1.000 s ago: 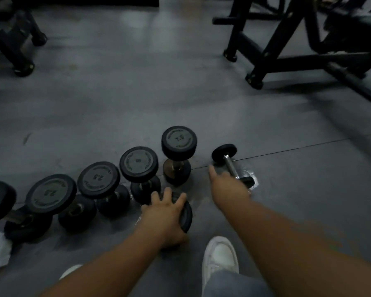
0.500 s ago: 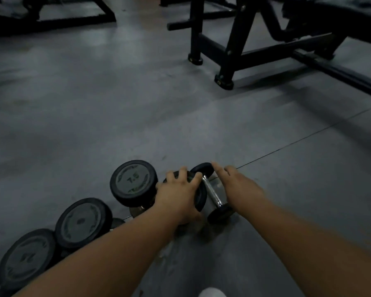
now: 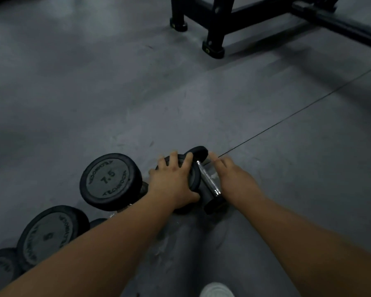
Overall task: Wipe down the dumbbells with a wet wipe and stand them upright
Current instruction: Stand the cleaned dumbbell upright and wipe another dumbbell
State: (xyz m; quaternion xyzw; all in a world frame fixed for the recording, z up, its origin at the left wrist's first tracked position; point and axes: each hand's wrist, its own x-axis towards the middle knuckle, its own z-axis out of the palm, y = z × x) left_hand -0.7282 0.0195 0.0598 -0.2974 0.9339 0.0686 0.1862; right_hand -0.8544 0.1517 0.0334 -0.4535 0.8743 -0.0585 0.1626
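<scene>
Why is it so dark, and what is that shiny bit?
Head view: dim room, the floor grey and murky; only the small dumbbell's chrome handle catches glare. The 7.5 dumbbell reads clearly; straight lines bend near the edges from the wide lens.

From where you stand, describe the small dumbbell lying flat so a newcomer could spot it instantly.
Follow the thin floor seam down to the person's hands. The small dumbbell lies on its side between the left hand and the right hand. Unlike the 7.5 dumbbell standing upright beside it, it is small-headed, with its shiny chrome handle fully exposed.
</scene>
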